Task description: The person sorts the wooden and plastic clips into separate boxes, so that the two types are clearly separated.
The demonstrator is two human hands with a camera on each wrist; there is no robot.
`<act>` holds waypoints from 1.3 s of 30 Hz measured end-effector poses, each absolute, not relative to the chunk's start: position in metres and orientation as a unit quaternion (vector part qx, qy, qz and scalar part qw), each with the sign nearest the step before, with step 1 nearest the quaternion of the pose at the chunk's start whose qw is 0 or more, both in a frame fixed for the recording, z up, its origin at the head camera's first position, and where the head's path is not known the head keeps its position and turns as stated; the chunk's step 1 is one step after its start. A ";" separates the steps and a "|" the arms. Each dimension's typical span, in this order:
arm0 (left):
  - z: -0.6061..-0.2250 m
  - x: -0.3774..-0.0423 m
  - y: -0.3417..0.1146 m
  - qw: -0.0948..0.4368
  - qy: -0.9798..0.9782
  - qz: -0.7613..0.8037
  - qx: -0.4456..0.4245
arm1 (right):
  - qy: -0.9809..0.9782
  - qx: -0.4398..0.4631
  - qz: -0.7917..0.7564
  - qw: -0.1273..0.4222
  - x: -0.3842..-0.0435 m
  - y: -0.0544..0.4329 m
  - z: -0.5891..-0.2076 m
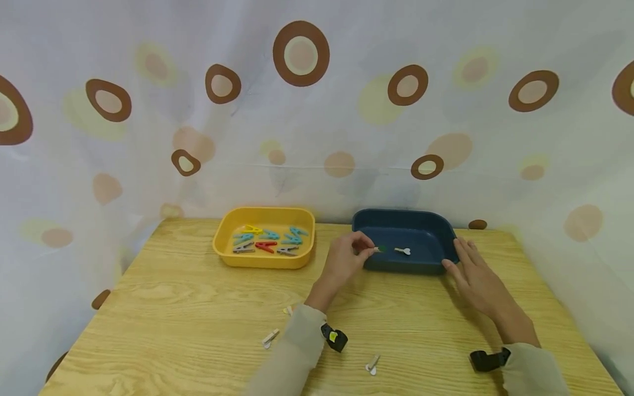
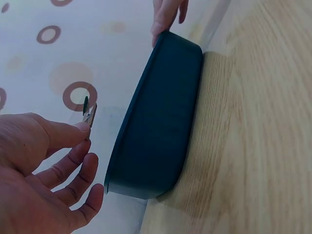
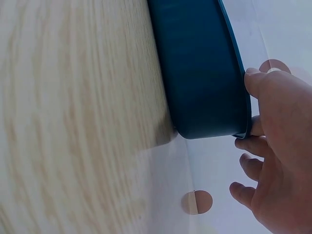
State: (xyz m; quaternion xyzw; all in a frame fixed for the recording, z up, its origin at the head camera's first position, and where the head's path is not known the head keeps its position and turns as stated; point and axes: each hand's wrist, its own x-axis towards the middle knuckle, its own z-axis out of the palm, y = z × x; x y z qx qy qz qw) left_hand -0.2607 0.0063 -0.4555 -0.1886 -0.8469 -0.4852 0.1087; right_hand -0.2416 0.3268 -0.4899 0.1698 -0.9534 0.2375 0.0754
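Note:
My left hand (image 1: 342, 261) pinches a small wooden clothespin (image 2: 89, 116) with a green ornament between thumb and forefinger, over the near left rim of the dark blue tray (image 1: 421, 236). Its other fingers are loosely bent in the left wrist view. At the tray's near right corner, my right hand (image 1: 477, 280) holds the rim, thumb (image 3: 256, 82) on the front edge and fingers along the right end. Inside this tray lies another wooden clothespin (image 1: 402, 251), with a white heart on it.
To the left stands a yellow tray (image 1: 264, 263) with several coloured plastic clips, among them a red clip (image 1: 266, 246). Small wooden clothespins lie nearer on the table, one (image 1: 270, 337) left of my left sleeve and another (image 1: 372, 364) between my arms. A patterned curtain (image 1: 317, 121) hangs behind.

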 end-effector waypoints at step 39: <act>-0.461 -0.319 0.022 0.060 -0.871 -0.462 -0.156 | -0.951 0.163 0.250 0.081 -0.240 0.325 -0.491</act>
